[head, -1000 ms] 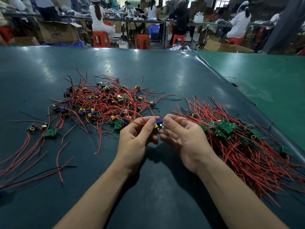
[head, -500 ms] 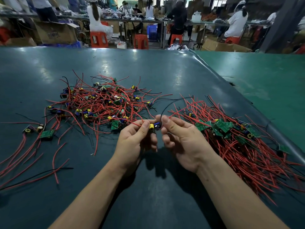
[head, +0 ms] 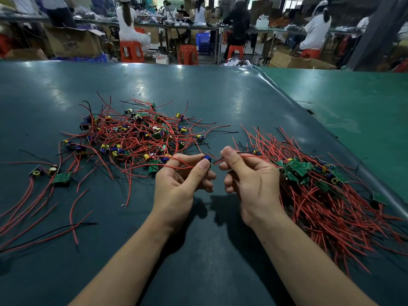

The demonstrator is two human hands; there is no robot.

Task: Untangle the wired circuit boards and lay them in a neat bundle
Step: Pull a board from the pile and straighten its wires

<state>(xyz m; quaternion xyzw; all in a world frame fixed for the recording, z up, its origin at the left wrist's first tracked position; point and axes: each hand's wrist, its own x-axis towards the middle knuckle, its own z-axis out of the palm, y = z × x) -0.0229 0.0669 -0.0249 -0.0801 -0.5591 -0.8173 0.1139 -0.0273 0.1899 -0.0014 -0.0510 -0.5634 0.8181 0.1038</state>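
Glossy dark-green desk (head: 198, 89), tangled pile (head: 132, 135) of red-wired boards left, combed bundle (head: 320, 191) right, bare strip between. Left hand (head: 178, 184) pinches a small blue-capped board (head: 207, 159); right hand (head: 249, 180) fingers pinch its thin red wire (head: 247, 156).

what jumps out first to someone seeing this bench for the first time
Two bare hands at centre: the left hand pinches a small wired board, the right hand pinches its wires. Behind the left hand sprawls a tangled heap of red-wired boards. Right of the right hand lies a combed bundle, its wires running roughly one way.

Electronics factory floor: workers (head: 127, 21) on stools (head: 131, 51) at benches (head: 187, 26)
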